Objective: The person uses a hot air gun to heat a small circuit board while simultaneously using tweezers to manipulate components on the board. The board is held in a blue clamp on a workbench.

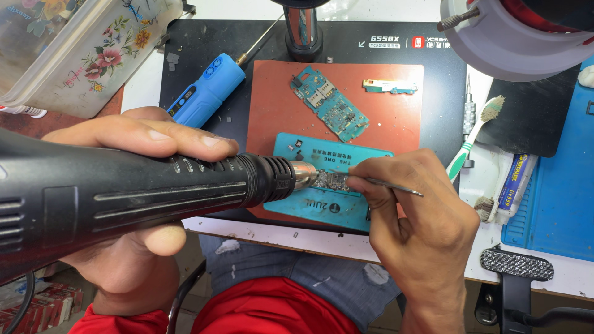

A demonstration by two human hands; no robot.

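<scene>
Right now the left hand (pixel 133 204) grips the hot-air gun (pixel 142 195) over the small board (pixel 328 180), the right hand (pixel 411 204) pinches tweezers (pixel 390 185) there, nothing lifted yet.

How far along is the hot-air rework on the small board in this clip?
Done: a teal circuit board and a narrow strip board lie bare on the red-brown mat. In hand: the left hand aims the black hot-air gun at the small grey board on the teal plate; the right hand holds thin metal tweezers to it. Left: nothing has been lifted off that board yet.
</scene>
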